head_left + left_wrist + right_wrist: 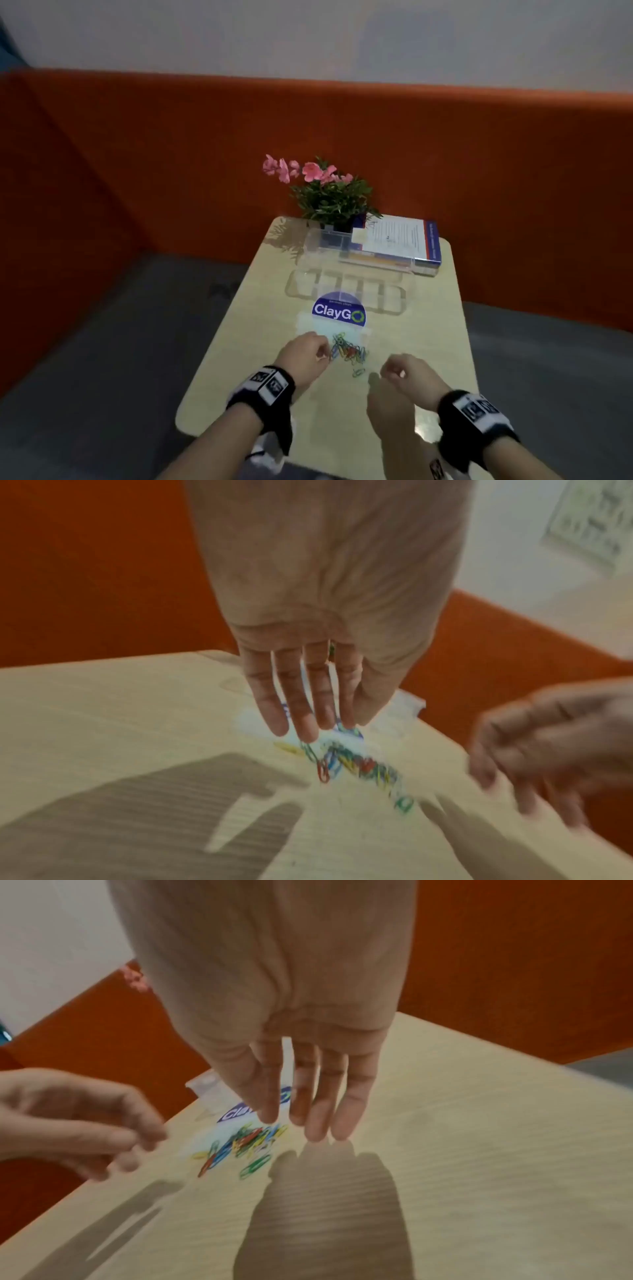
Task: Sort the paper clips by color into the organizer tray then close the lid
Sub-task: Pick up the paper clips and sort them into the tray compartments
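Note:
A loose pile of coloured paper clips lies on the pale wooden table, with one green clip a little nearer me. My left hand hovers at the pile's left edge, and its fingers hang relaxed over the clips. It holds nothing that I can see. My right hand floats to the right of the pile, its fingers straight and empty above the clips. The clear organizer tray sits beyond the pile with its lid up.
A round blue ClayGo sticker lies between tray and clips. A pot of pink flowers and a flat box with a printed sheet stand at the table's far end. Orange panels surround the small table, and grey floor lies on both sides.

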`<state>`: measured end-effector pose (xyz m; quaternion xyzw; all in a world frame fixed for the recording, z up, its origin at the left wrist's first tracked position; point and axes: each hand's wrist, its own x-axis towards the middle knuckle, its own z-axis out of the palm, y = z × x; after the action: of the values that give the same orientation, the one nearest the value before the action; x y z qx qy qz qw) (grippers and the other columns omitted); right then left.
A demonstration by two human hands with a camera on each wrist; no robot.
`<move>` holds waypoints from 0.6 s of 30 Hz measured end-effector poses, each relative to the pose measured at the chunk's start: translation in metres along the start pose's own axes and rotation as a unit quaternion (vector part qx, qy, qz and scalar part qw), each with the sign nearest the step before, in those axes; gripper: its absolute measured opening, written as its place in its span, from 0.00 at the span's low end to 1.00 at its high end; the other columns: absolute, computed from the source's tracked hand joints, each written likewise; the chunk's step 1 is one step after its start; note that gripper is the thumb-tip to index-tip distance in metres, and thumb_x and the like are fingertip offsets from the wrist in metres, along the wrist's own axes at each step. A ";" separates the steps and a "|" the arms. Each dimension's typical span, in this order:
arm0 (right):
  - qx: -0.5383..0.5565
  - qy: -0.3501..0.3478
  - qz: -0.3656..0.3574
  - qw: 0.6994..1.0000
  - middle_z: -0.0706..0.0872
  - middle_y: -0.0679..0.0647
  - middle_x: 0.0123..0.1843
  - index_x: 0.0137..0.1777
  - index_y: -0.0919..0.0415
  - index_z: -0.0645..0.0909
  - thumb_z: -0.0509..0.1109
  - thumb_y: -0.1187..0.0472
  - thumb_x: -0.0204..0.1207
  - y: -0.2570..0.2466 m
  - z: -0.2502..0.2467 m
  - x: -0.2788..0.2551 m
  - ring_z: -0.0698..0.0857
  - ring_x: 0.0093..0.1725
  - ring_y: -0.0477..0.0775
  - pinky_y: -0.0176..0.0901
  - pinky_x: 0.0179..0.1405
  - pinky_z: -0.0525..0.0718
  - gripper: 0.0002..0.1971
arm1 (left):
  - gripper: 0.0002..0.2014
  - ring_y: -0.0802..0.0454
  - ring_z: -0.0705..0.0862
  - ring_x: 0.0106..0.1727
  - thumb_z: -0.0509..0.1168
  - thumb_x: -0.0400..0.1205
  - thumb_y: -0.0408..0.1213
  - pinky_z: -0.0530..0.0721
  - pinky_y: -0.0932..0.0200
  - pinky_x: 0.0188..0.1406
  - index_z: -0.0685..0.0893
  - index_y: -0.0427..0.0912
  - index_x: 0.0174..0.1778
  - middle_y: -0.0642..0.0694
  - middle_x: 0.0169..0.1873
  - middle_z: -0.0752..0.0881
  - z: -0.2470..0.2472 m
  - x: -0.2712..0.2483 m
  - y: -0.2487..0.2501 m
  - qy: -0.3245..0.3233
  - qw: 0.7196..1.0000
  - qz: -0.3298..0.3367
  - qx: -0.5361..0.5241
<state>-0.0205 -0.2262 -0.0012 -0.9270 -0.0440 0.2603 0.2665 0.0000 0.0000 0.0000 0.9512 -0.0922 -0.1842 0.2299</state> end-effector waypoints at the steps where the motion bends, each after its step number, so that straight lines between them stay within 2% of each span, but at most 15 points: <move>1: -0.018 0.014 -0.009 1.000 0.81 0.54 0.48 0.47 0.47 0.81 0.64 0.60 0.76 -0.005 0.006 0.012 0.79 0.45 0.52 0.40 0.51 0.77 0.07 | 0.12 0.43 0.83 0.61 0.61 0.81 0.38 0.78 0.54 0.60 0.83 0.43 0.58 0.43 0.58 0.82 0.003 0.008 0.002 -0.016 1.000 0.001 0.021; 4: -0.053 0.038 -0.024 0.998 0.75 0.56 0.54 0.60 0.55 0.80 0.59 0.61 0.77 -0.024 0.019 0.031 0.81 0.57 0.61 0.46 0.61 0.77 0.14 | 0.17 0.41 0.77 0.67 0.59 0.83 0.36 0.78 0.47 0.65 0.77 0.45 0.69 0.42 0.65 0.76 0.011 0.026 0.006 -0.032 0.996 0.033 0.073; 6: -0.100 0.032 -0.032 0.994 0.75 0.58 0.63 0.70 0.53 0.76 0.57 0.61 0.79 -0.028 0.029 0.040 0.76 0.64 0.62 0.50 0.66 0.75 0.20 | 0.20 0.42 0.72 0.70 0.58 0.84 0.35 0.77 0.46 0.67 0.75 0.49 0.73 0.45 0.69 0.74 0.017 0.037 0.006 -0.047 0.991 0.063 0.109; 9: -0.149 0.028 -0.045 0.987 0.73 0.55 0.70 0.74 0.50 0.71 0.56 0.57 0.81 -0.025 0.037 0.050 0.73 0.66 0.60 0.50 0.66 0.75 0.22 | 0.21 0.42 0.70 0.71 0.58 0.84 0.35 0.76 0.44 0.69 0.74 0.49 0.75 0.45 0.71 0.73 0.019 0.051 0.000 -0.073 0.980 0.088 0.163; 13: -0.145 0.053 -0.037 0.987 0.75 0.54 0.69 0.73 0.51 0.72 0.56 0.58 0.81 -0.013 0.037 0.053 0.72 0.67 0.58 0.47 0.65 0.76 0.21 | 0.20 0.43 0.71 0.71 0.62 0.81 0.31 0.78 0.45 0.68 0.76 0.46 0.70 0.44 0.69 0.73 0.014 0.063 -0.009 -0.067 0.980 0.087 0.166; 15: -0.113 0.075 -0.019 0.991 0.77 0.53 0.65 0.67 0.50 0.77 0.59 0.54 0.80 -0.007 0.033 0.052 0.74 0.65 0.56 0.46 0.63 0.77 0.17 | 0.19 0.45 0.72 0.70 0.60 0.81 0.29 0.78 0.47 0.67 0.78 0.44 0.68 0.44 0.68 0.74 0.009 0.066 -0.015 -0.042 0.985 0.071 0.151; 18: -0.072 0.113 0.014 0.991 0.78 0.52 0.57 0.58 0.52 0.82 0.59 0.48 0.78 -0.002 0.029 0.055 0.76 0.60 0.56 0.48 0.59 0.79 0.15 | 0.17 0.44 0.75 0.68 0.59 0.82 0.32 0.78 0.49 0.64 0.77 0.42 0.68 0.43 0.67 0.75 0.005 0.070 -0.024 -0.006 0.992 0.038 0.117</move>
<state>0.0124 -0.1989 -0.0461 -0.9678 -0.0191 0.1534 0.1989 0.0639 0.0007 -0.0373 0.9663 -0.1501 -0.1687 0.1235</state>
